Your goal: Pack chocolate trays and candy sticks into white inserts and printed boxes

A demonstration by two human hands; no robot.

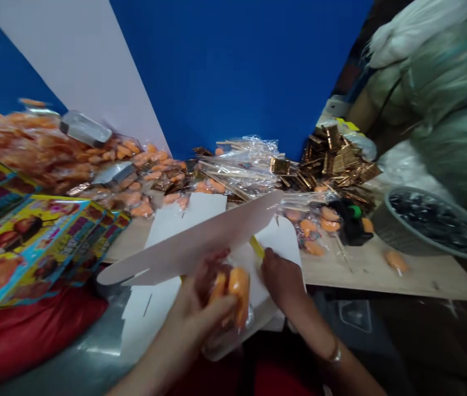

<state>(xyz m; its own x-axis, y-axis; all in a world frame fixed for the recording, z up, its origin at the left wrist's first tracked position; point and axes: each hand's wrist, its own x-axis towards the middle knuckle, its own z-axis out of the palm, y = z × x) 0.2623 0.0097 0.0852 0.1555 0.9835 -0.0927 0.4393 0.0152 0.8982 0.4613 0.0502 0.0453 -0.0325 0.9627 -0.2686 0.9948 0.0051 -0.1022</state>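
My left hand (200, 302) is closed around several orange pieces (239, 289) in clear plastic wrap, low in the middle of the view. Under them shows part of a clear plastic tray (219, 346). To the right, my right hand (280, 278) is closed on a narrow yellow strip (257, 247); whether this is a carton's edge or a loose piece I cannot tell. A white card sheet (200, 242) stands tilted, with its long edge slanting up to the right just beyond both hands. More white card (154, 308) lies beneath it. Motion blurs the fingers.
Bagged orange pieces (31, 137) heap at the left, behind printed boxes (31, 242). Wrapped wooden sticks (241, 165) and bronze foil packets (336, 159) pile at the back. A black tape dispenser (351, 223) and a tub of dark items (435, 220) stand right, before large sacks (443, 82).
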